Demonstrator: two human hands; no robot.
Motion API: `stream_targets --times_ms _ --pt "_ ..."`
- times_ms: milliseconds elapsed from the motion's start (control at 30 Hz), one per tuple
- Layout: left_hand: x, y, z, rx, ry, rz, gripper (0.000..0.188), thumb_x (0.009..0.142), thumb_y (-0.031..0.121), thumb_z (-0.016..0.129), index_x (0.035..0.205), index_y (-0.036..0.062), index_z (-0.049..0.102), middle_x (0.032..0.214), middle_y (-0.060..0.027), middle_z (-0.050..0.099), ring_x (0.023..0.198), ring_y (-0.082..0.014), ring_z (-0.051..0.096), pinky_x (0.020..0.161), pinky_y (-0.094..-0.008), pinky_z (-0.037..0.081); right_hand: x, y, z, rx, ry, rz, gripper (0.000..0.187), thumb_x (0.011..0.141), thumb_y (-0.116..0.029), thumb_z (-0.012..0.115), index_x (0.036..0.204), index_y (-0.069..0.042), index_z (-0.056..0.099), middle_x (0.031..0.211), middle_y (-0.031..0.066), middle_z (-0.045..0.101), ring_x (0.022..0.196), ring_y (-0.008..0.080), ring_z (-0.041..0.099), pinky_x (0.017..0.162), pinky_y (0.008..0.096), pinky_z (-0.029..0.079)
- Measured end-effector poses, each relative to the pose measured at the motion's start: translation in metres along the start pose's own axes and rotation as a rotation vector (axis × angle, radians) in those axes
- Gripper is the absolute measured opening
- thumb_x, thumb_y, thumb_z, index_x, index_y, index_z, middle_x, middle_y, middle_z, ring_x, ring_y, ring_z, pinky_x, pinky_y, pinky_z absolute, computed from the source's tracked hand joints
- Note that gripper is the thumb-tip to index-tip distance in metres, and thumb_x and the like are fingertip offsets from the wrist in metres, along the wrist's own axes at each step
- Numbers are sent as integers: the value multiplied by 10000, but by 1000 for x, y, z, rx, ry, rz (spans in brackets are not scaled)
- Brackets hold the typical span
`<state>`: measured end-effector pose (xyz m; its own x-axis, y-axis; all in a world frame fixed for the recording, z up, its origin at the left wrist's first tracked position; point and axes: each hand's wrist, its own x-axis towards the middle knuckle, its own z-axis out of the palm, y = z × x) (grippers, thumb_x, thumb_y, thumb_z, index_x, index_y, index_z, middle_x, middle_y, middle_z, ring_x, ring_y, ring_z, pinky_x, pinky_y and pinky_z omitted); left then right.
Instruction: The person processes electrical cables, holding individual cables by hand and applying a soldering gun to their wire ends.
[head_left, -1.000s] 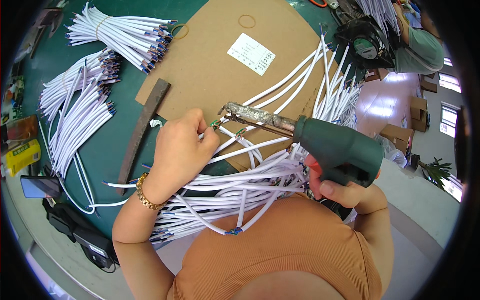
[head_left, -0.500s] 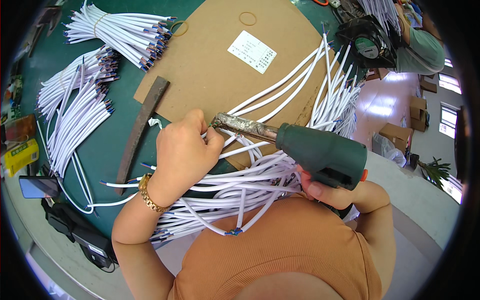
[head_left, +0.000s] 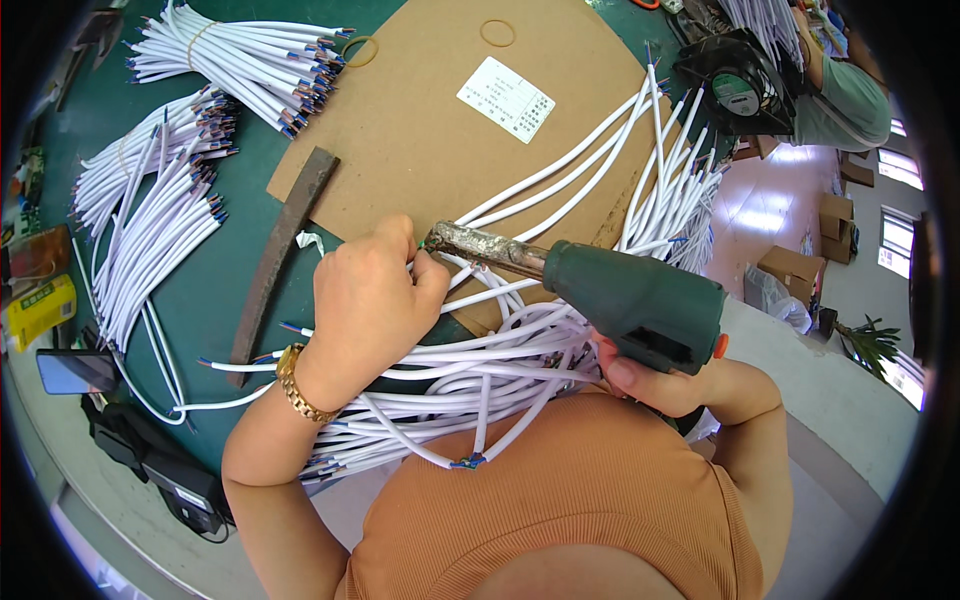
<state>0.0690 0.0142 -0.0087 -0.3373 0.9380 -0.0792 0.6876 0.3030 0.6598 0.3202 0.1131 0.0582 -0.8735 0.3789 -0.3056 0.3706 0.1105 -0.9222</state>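
Note:
My left hand (head_left: 378, 290), a gold watch (head_left: 300, 385) on its wrist, is closed in a pinch over the cardboard's near edge. White cables (head_left: 460, 280) run up to its fingertips; the pinched ends are mostly hidden. My right hand (head_left: 655, 385) grips a dark green heat gun (head_left: 640, 305) from below. Its scorched metal nozzle (head_left: 490, 248) points left, with the tip close beside my left fingertips. Beneath both hands lies a loose heap of white cables (head_left: 420, 420), some with blue and brown cores showing at their ends.
Cardboard (head_left: 400, 130) with a white label (head_left: 505, 98) covers the table's middle. Left of it lie a rusty metal bar (head_left: 285, 265) and bundled white cables (head_left: 240, 60). More cables (head_left: 670, 190) spread at the right. A black fan (head_left: 735, 85) stands far right, near another person's arm.
The heat gun has shifted slightly left and tilted a little. My left hand keeps its pinch in nearly the same place.

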Motion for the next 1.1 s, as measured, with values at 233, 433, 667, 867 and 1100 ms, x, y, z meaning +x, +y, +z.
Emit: stream_targets --times_ms 233,433,667,867,1100 --pt "0 1 -1 -12 1 -1 154 727 83 587 637 25 475 495 -180 506 478 -376 551 453 -454 429 5 -13 0 64 32 100 128 841 -168 600 824 -45 569 677 20 556 627 112 531 570 253 434" --pt "0 -2 1 -4 4 0 136 723 88 577 645 28 484 512 -179 517 499 -370 562 464 -452 432 7 -15 -4 -71 -30 110 99 820 -142 596 778 -55 574 690 13 556 642 116 519 591 254 427" --pt "0 -2 0 -21 12 3 114 702 66 585 647 33 491 526 -161 532 499 -349 569 471 -431 442 -1 -10 2 -171 -64 106 25 809 -81 589 794 -63 579 761 18 554 716 151 515 662 279 439" --pt "2 -3 -3 -95 -34 -58 103 683 65 597 651 31 505 529 -158 533 488 -338 567 476 -405 448 1 3 5 -204 30 -119 111 687 -47 702 762 -56 620 733 57 606 646 237 609 569 320 484" --pt "4 -3 -5 -114 -66 -95 113 678 75 609 656 24 511 522 -158 527 477 -331 561 476 -398 444 10 -8 0 -232 14 -132 107 693 -45 697 771 -46 623 774 71 622 663 251 611 601 321 491"
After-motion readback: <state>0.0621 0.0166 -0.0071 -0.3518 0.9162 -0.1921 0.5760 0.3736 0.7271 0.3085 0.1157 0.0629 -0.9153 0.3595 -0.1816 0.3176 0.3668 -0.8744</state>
